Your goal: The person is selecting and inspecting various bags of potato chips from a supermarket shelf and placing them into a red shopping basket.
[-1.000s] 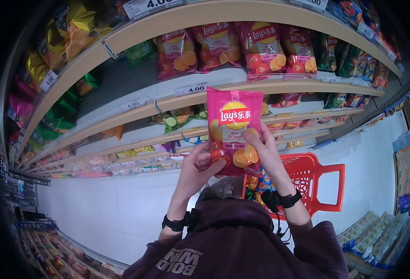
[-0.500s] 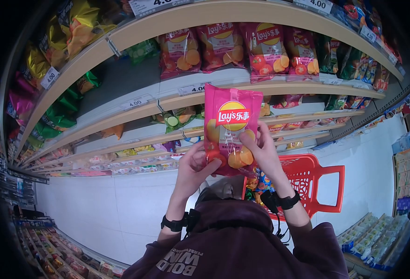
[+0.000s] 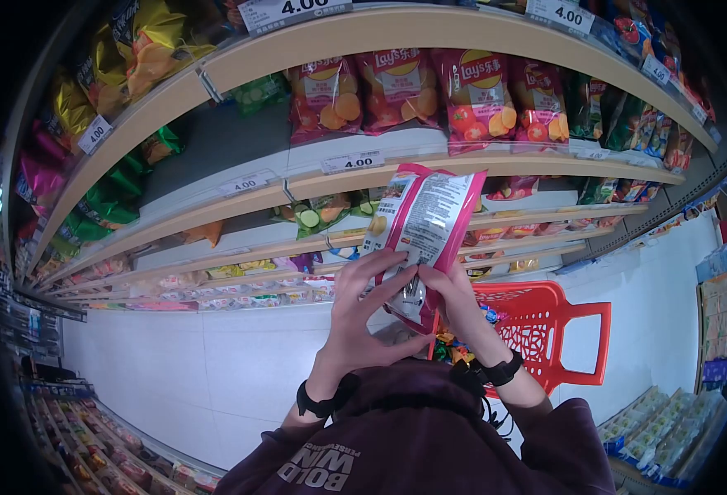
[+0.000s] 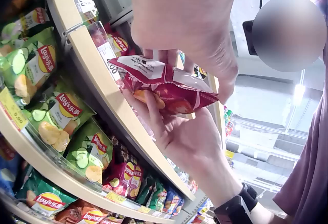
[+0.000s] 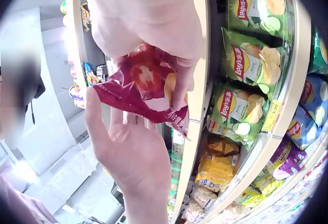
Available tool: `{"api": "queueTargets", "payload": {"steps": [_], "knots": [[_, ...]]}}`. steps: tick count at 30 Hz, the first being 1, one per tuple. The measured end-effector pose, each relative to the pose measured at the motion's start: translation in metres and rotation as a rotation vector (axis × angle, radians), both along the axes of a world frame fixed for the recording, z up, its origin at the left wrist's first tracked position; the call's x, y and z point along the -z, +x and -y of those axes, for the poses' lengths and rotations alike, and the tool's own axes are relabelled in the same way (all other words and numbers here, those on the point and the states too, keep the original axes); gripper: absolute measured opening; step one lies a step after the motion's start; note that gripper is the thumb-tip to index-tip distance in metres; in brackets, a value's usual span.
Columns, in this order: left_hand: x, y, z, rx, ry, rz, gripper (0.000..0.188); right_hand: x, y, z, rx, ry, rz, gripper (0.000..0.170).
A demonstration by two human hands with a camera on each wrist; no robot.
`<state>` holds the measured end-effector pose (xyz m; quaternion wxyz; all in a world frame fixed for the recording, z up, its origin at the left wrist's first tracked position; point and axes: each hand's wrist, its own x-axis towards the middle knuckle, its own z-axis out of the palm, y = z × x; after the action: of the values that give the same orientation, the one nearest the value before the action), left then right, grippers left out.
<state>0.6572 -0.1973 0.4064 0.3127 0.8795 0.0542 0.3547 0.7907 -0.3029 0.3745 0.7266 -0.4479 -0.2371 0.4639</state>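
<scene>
A pink chip bag (image 3: 434, 216) is held up with its printed back toward the head view, tilted, its top leaning right. My right hand (image 3: 458, 307) grips its lower right part, thumb on the back panel. My left hand (image 3: 355, 309) touches the lower back with extended fingers, the thumb spread below the bag's bottom edge. In the left wrist view, the bag (image 4: 179, 95) lies between my left hand (image 4: 184, 19) and right hand (image 4: 192, 139). The right wrist view shows the bag's tomato-printed front (image 5: 146, 78) and my left fingers partly hidden behind it.
A red shopping basket (image 3: 537, 330) with colourful packets stands below right. Curved shelves ahead carry pink chip bags (image 3: 322, 95) and green chip bags (image 5: 246, 62). More packets line the lower left and lower right, and pale floor (image 3: 149, 351) shows between.
The bag has turned from its logo front to its printed back and now tilts right. My left hand has moved from the lower left side onto the back, fingers extended.
</scene>
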Motion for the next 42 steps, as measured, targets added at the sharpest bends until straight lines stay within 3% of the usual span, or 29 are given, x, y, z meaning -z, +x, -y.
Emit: {"api": "queueTargets", "payload": {"steps": [4, 7, 8, 11, 12, 15, 21, 36, 42], "knots": [[-0.006, -0.004, -0.009, 0.026, -0.046, 0.041, 0.070, -0.007, 0.006, 0.002, 0.029, 0.077, -0.055, 0.050], [0.015, 0.001, -0.011, -0.127, -0.262, 0.126, 0.063, -0.003, 0.011, 0.005, -0.010, 0.153, -0.145, 0.050], [0.020, 0.007, -0.008, -0.148, -0.453, 0.168, 0.053, -0.001, 0.012, 0.005, -0.032, 0.183, -0.180, 0.050], [0.026, 0.005, -0.018, 0.070, -1.157, -0.080, 0.042, -0.001, 0.015, 0.002, -0.042, 0.144, -0.219, 0.051], [0.027, 0.002, -0.024, 0.129, -1.251, -0.136, 0.040, -0.002, 0.017, -0.001, -0.010, 0.128, -0.117, 0.051], [0.021, 0.007, -0.018, -0.058, -1.046, -0.076, 0.043, -0.005, 0.022, -0.005, 0.064, 0.080, 0.118, 0.054], [0.028, 0.007, -0.017, -0.079, -0.800, -0.010, 0.056, -0.006, 0.022, -0.004, 0.082, -0.034, 0.394, 0.075], [0.031, 0.001, -0.022, -0.040, -0.768, -0.043, 0.056, -0.009, 0.021, -0.003, 0.029, 0.065, 0.357, 0.078], [0.031, -0.004, -0.024, 0.014, -0.971, 0.040, 0.044, -0.013, 0.021, -0.005, 0.156, 0.096, 0.257, 0.081]]}}
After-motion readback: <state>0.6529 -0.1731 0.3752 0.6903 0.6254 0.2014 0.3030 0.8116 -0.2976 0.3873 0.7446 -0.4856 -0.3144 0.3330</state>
